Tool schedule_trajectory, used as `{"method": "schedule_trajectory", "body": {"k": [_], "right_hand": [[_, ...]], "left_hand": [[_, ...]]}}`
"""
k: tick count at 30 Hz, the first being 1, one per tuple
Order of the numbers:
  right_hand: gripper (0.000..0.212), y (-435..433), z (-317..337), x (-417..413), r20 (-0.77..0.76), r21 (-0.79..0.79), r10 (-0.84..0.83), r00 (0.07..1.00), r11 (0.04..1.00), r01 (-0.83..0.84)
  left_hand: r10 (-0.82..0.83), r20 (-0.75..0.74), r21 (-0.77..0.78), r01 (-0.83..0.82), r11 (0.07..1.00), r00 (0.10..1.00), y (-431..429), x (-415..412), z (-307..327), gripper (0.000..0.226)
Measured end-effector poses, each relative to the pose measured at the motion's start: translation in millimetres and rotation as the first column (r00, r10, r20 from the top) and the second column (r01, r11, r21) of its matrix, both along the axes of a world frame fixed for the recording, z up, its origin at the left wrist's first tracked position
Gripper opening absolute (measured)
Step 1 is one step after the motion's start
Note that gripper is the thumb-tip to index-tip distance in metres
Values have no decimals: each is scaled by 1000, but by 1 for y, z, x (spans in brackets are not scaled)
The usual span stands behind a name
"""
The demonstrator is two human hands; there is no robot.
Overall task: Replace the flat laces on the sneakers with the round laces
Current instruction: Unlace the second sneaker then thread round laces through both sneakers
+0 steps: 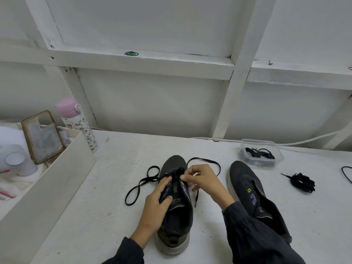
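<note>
Two dark sneakers stand on the white tabletop, toes pointing at the wall. Item one, the laced sneaker, sits in the middle with a black flat lace threaded only through the eyelets nearest the toe. The lace's loose ends trail in loops on the tabletop on both sides of the shoe. The left hand has its grip closed on this sneaker's upper, fingers along the left side and thumb on the tongue. The right hand has its grip closed in a pinch on the flat lace at the toe eyelets. Both arms wear dark sleeves. Item two, the bare sneaker, stands just to the right with no lace in its eyelets and is partly covered by the right sleeve. Item three, a clear plastic tub, is behind it near the wall and holds coiled black laces. Item four, a bundled black lace, lies on the tabletop to the right of the bare sneaker; flat or round, I cannot tell. Sundries: a pink-capped bottle, a clear phone case leaning behind a white board at far left, green bands on the wall ledge, and a white cable along the wall.
</note>
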State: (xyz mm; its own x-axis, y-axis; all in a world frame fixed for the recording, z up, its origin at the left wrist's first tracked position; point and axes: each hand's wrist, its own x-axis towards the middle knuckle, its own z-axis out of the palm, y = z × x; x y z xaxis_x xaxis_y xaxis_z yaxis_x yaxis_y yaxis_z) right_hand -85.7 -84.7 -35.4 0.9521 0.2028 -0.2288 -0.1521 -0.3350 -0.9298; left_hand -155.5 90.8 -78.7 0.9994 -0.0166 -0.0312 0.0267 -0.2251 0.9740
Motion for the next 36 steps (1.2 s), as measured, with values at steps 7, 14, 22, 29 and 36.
{"method": "schedule_trajectory", "body": {"k": [7,14,22,29,36], "right_hand": [[10,1,7,11,21,50,-160,987,986,159],[21,-3,-2,3,0,-10,-3,1000,1000,3],[20,-6,11,13,-46,190,-275,960,941,279],[14,1,1,-2,-21,51,-61,998,997,62],[12,-8,15,13,21,274,-433,901,869,411]], "left_hand": [[-10,3,0,10,1000,1000,0,0,1,58],[-3,0,-5,3,1000,1000,0,0,0,58],[-11,-21,-33,10,999,1000,-1,-2,3,59],[0,-19,-34,-1,999,1000,-1,-1,3,61],[3,-37,-63,-6,998,999,-1,-2,4,61]]}}
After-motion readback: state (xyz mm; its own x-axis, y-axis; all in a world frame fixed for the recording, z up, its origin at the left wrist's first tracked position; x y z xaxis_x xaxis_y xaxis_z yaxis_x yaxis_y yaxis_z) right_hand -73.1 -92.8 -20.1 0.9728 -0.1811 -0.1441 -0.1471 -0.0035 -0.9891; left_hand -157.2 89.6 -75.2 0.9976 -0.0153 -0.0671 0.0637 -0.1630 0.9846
